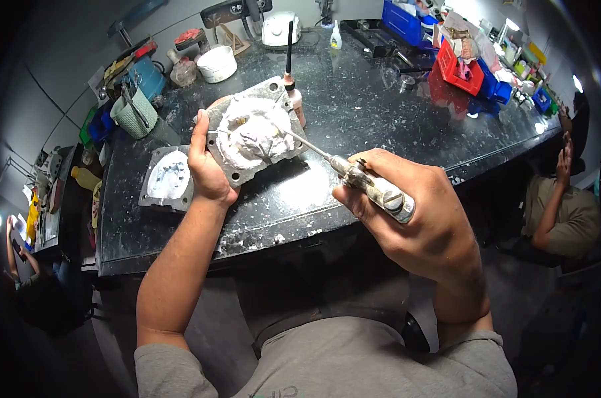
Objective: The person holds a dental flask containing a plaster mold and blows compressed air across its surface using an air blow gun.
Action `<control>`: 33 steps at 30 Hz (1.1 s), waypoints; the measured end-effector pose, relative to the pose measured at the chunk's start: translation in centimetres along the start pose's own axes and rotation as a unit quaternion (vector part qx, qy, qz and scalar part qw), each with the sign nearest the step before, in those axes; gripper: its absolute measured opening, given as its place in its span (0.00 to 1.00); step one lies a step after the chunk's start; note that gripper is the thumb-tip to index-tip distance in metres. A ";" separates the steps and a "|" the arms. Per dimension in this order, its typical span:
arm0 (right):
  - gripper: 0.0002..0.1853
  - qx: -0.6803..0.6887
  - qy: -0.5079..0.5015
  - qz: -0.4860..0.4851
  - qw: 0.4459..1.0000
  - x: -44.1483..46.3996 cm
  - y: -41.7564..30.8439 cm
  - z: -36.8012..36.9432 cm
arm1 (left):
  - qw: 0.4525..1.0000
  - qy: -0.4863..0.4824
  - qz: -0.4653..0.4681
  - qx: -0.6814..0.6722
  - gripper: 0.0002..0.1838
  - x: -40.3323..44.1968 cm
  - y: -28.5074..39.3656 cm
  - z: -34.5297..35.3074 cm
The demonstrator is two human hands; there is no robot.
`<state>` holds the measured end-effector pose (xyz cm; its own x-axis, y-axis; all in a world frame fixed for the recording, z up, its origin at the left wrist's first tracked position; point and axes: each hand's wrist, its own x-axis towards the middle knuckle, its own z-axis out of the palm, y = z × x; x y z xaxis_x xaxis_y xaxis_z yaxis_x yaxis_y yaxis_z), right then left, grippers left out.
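Above the black table (247, 245), left fingers (201, 142) are curling round the plaster-filled flask half (254, 132); right fingers (380, 174) are closing around the handpiece (373, 186). Its thin tip is meeting the plaster.

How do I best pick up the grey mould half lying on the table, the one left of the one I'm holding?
I'd pinch the left rim of the grey mould half, coming from the left. It lies face up with its rim exposed there, while your left hand crowds its right side.

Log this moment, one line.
left hand: holds metal frame | right hand: holds tool, tip at white filling | bench: second frame
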<state>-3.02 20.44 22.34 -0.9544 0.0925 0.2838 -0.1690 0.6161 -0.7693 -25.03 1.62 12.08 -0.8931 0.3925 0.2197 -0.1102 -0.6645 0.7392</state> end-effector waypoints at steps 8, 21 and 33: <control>0.07 -0.015 0.022 -0.046 0.999 0.4 0.0 0.8 | 1.000 -0.010 0.005 0.009 0.29 0.0 -0.2 -0.2; 0.06 0.013 0.014 -0.053 0.998 -0.1 -0.1 1.4 | 1.000 -0.019 0.008 0.014 0.29 0.0 -0.1 -0.1; 0.07 0.000 0.039 -0.039 0.998 0.0 0.3 1.8 | 1.000 -0.008 -0.002 0.004 0.29 -0.1 -0.1 0.2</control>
<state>-3.55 19.21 21.11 -0.9163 0.1052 0.3863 -0.2415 0.6245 -0.7428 -24.89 1.73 12.12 -0.8854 0.4059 0.2264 -0.1109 -0.6576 0.7452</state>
